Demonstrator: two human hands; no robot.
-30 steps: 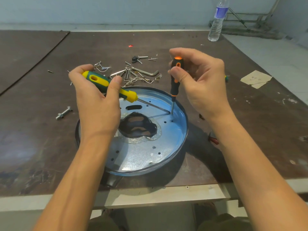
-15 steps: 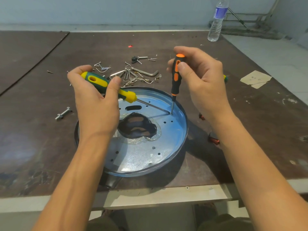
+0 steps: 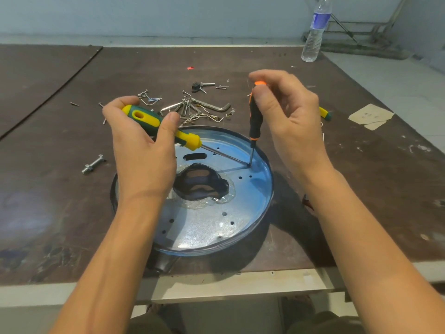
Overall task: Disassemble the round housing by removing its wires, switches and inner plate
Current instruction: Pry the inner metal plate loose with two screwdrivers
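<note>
step: free plate fastener | left hand: fingers grip green driver, slanted | right hand: fingers pinch orange driver, upright | tip: press straight down, brace with green tip

My left hand and its forearm cover the left part of the round housing. My right hand hides all but the end of a yellow-handled tool, and its forearm hides most of a red item. The bottle is cut off by the upper edge. The tips of the green-and-yellow screwdriver and the orange-and-black screwdriver meet at a spot too small for me to read.
</note>
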